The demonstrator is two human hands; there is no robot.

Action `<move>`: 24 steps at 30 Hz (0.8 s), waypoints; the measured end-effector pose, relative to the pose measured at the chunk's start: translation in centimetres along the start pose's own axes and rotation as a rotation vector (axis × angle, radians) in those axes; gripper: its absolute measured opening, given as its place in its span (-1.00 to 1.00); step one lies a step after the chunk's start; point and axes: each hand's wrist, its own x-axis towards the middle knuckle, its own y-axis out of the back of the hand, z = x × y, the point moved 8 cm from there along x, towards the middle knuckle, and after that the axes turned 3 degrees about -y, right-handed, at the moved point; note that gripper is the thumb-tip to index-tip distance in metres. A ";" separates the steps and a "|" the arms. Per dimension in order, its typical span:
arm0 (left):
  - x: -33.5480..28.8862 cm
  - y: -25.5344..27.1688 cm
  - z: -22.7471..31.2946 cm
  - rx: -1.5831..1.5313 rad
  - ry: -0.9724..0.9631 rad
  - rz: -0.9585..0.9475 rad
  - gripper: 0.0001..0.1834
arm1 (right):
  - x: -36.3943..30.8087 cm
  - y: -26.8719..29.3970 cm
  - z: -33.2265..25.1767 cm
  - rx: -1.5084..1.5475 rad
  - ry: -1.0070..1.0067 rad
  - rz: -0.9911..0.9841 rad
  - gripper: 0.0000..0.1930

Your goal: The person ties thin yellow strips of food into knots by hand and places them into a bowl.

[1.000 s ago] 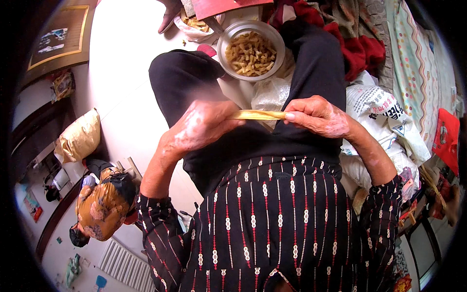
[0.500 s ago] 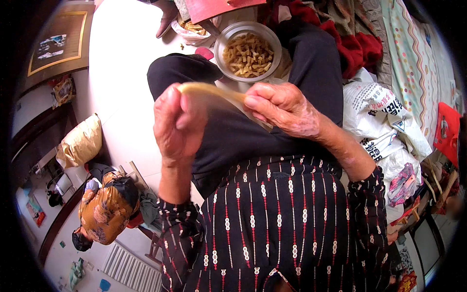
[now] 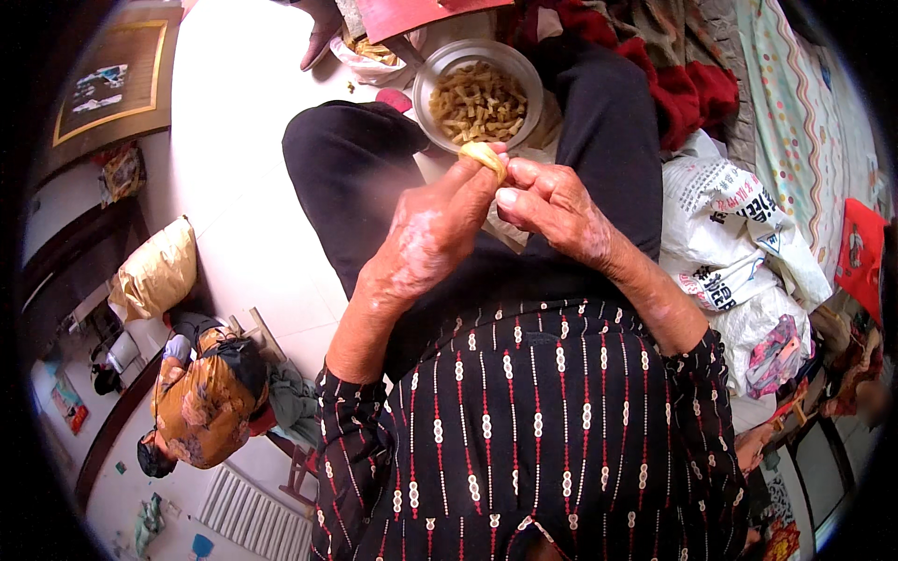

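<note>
A pale yellow strip (image 3: 483,155), which looks like tofu skin, is bent into a loop between my fingertips. My left hand (image 3: 421,229) is closed on it, back of the hand up. Close against it, my right hand (image 3: 559,208) pinches at the strip's other side; the fingers partly hide where it ends. Just beyond my hands a round metal basin (image 3: 531,105) stands between my knees. Heaped inside are many short yellow-brown knotted pieces (image 3: 475,101).
Past the basin are a red tabletop (image 3: 430,11) and a white plastic bag (image 3: 367,67) of similar pieces. White printed bags (image 3: 720,224) lie at my right beside a patterned bedspread (image 3: 786,122). A person in orange floral clothing (image 3: 210,397) sits at the lower left, near a tan sack (image 3: 154,271).
My hands were apart with the strip stretched between them. Now my left hand has moved right and turned over to meet my right hand, and the strip is looped.
</note>
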 end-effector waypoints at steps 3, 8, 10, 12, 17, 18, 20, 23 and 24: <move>-0.6 -1.1 -0.4 -0.017 -0.038 -0.042 -0.64 | -0.2 -0.2 1.5 0.042 -0.134 0.001 -0.70; -0.9 -0.6 1.6 0.176 -0.237 0.106 -0.66 | -0.7 -0.4 2.5 0.292 -0.195 0.057 -0.68; -1.1 -0.1 2.5 0.244 -0.322 0.195 -0.68 | -0.8 -0.2 1.9 0.353 -0.197 0.099 -0.69; -0.8 0.6 3.0 0.263 -0.359 0.229 -0.70 | -0.9 -0.1 1.8 0.404 -0.217 0.105 -0.71; -1.7 1.9 1.2 0.086 -0.101 0.424 -0.80 | -0.6 0.4 1.2 0.354 -0.160 0.153 -0.74; -1.9 1.7 0.2 -0.007 0.027 0.404 -0.81 | -0.5 0.3 1.0 0.336 -0.151 0.155 -0.74; -2.7 1.0 -1.5 -0.196 0.281 0.360 -0.84 | -0.6 0.0 0.7 0.341 -0.155 0.162 -0.74; -4.5 -1.5 -4.1 -0.979 0.686 0.462 -0.86 | -0.9 -0.4 0.6 0.302 -0.161 0.157 -0.74; -4.5 -2.1 -4.4 -1.134 0.702 0.493 -0.84 | -0.9 -0.5 0.7 0.284 -0.163 0.149 -0.74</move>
